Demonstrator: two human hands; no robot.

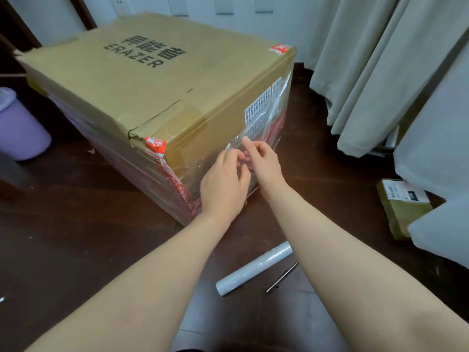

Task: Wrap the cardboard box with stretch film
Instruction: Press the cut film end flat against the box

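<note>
Film roll [253, 269] on dark floor [76, 224], curtains [368, 72] beyond

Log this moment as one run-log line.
cardboard box: stretch film round its sides, top bare | left hand: curled at film edge, grip unclear | right hand: forefinger on film | roll: on floor, untouched

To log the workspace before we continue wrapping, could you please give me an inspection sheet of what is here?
Surface: dark wooden floor; the cardboard box stands on it.
Job's things: stretch film around the box's sides, top bare; film roll lying on the floor near the person.
Clutter: thin dark rod beside the roll; small parcel at right; purple bin at left.
Hands: left hand pinches the film's loose edge on the box's side; right hand touches the film there with its forefinger, grip unclear.
Cables: nothing seen.
Surroundings: pale curtains at right; wall sockets behind.
</note>
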